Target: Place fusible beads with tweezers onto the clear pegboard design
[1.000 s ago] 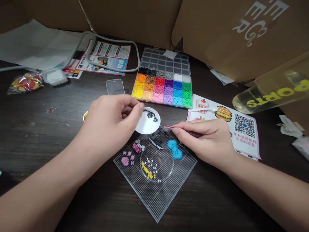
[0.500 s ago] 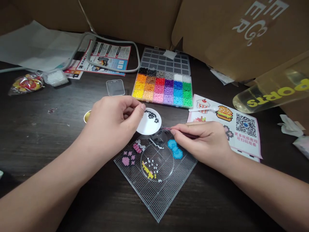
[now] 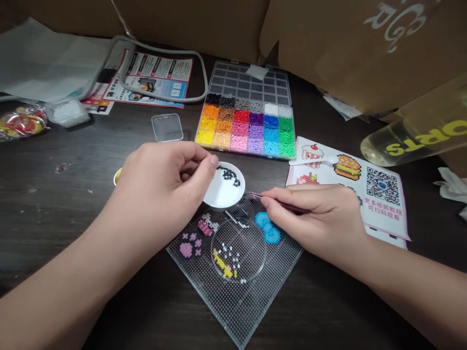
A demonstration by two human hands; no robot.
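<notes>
Bead-placing stage rn, I'd say: R hand (image 3: 321, 209) is closed in a pinch on the tweezers (image 3: 290, 207), tips by the clear pegboard (image 3: 237, 306)'s far corner, next move prob. calling for steady aim. L hand (image 3: 160, 175), thumb and finger together, seems to grip the white dish (image 3: 222, 193) w/ black beads (image 3: 229, 174), along the pegboard's far-L edge.

Clear plastic pegboard (image 3: 237, 308) (studded, rough), smooth dish (image 3: 220, 192).
</notes>
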